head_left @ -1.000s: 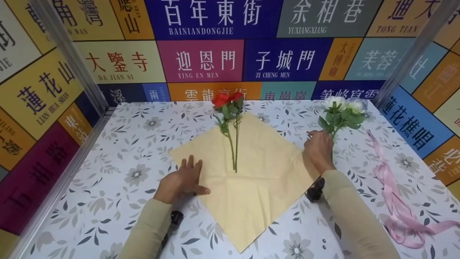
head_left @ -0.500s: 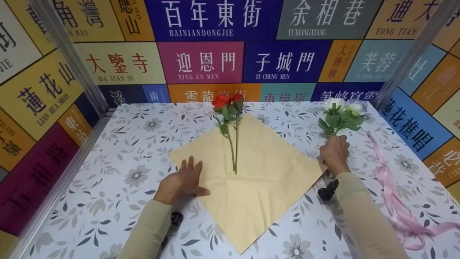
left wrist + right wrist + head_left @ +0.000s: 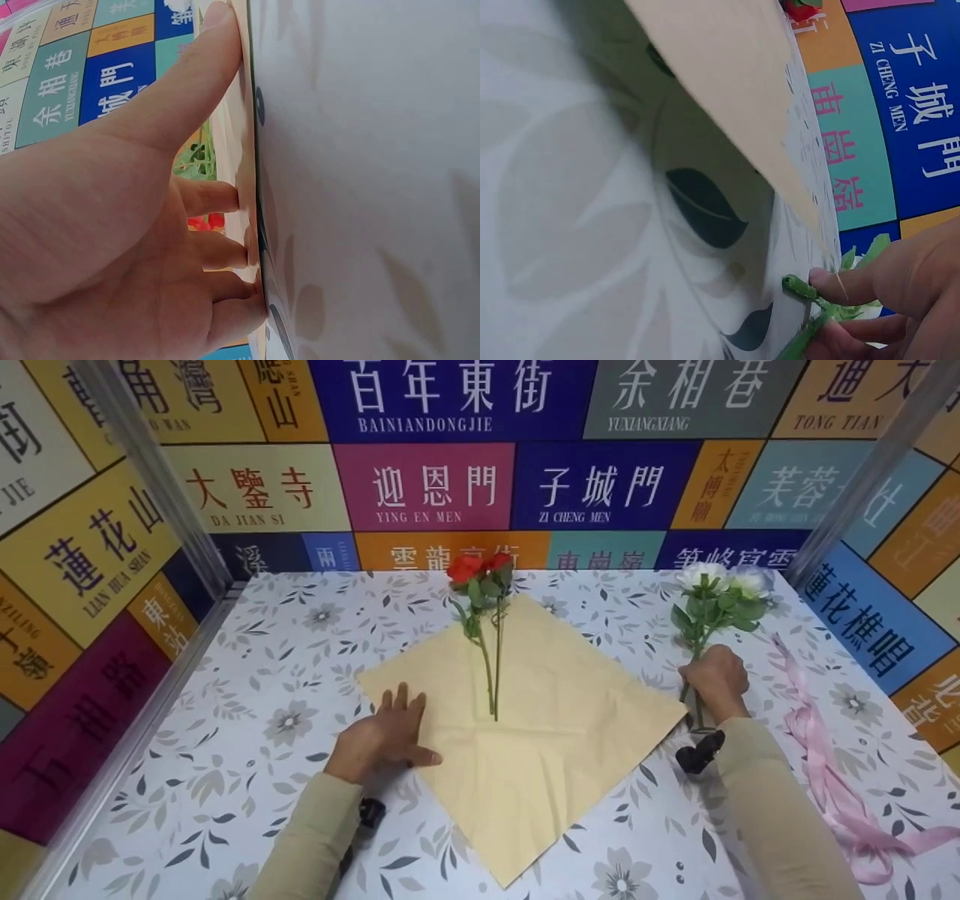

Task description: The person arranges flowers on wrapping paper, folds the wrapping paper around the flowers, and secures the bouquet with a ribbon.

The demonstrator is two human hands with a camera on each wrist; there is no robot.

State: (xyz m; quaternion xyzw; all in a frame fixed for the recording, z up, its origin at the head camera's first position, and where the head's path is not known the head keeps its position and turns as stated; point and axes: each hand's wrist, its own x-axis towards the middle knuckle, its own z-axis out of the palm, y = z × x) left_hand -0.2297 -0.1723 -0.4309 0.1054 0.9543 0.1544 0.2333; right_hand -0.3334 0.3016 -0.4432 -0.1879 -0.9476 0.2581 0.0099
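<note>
Toward the surface's (image 3: pixel 300 840) right edge, our right grip (image 3: pixel 718 681) pinches white-flower stems (image 3: pixel 802 289) that, dragged, could snag the paper (image 3: pixel 525 742) our spread left grip (image 3: pixel 377 739) touches.

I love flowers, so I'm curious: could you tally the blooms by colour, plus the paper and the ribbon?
Red blooms: 2
White blooms: 2
Paper sheet: 1
Pink ribbon, counted as one tangle: 1
Total: 6

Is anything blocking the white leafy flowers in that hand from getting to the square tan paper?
Nothing visible is. The right hand grips the white leafy flowers beside the square tan paper, whose nearest corner lifts off the white patterned table. The long pink ribbon lies right of the hand.
</note>
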